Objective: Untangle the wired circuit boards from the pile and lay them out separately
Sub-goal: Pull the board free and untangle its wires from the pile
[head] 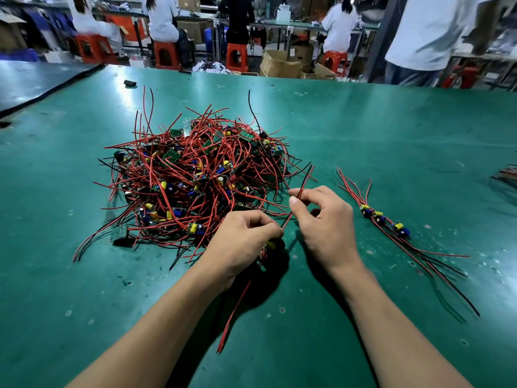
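A big tangled pile of small circuit boards point(193, 177) with red and black wires lies on the green table point(391, 130), just left of centre. My left hand point(240, 242) grips one wired board point(270, 243) at the pile's near right edge; the board is mostly hidden under my fingers and its red wires trail towards me. My right hand point(321, 217) pinches that board's upper red and black wires point(304, 182) between thumb and forefinger, holding them up. To the right, three separated boards point(384, 219) lie side by side with their wires stretched out.
A small dark object point(130, 83) sits at the table's far left. More wires point(506, 177) show at the right edge. A darker table point(33, 82) adjoins at the far left. Beyond the far edge, people sit on orange stools point(166, 56) among cardboard boxes.
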{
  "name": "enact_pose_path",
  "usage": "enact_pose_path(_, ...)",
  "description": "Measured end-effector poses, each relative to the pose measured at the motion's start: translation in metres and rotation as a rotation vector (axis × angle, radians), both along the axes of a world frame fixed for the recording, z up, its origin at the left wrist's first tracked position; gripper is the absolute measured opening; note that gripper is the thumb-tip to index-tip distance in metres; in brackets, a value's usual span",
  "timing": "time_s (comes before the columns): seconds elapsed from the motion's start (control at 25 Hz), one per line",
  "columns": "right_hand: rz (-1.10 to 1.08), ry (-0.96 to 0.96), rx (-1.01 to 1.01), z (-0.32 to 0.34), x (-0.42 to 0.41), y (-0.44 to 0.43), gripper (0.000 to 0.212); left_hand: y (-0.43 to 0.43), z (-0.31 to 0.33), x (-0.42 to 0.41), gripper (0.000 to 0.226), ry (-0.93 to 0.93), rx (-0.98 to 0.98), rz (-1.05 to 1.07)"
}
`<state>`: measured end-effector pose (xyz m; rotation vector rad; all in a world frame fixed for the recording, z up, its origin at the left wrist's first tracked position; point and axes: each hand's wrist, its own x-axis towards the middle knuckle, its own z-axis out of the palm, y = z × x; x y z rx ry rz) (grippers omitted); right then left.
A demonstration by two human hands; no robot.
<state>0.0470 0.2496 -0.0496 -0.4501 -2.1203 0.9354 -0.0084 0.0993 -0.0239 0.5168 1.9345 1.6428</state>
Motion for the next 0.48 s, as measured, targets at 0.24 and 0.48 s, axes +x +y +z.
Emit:
enact_pose_path(0.24, -0.085, 0.111, -0.079, 0.002, -0.001, 0.010, 0.008, -0.002, 0.005, 0.001, 0.016, -0.016, -0.004, -0.037)
enact_pose_path(0.48, -0.137, 0.171, -0.168, 0.003, 0.000, 0.016, 0.009, -0.005, 0.006, 0.001, 0.021, -0.007, -0.017, -0.071)
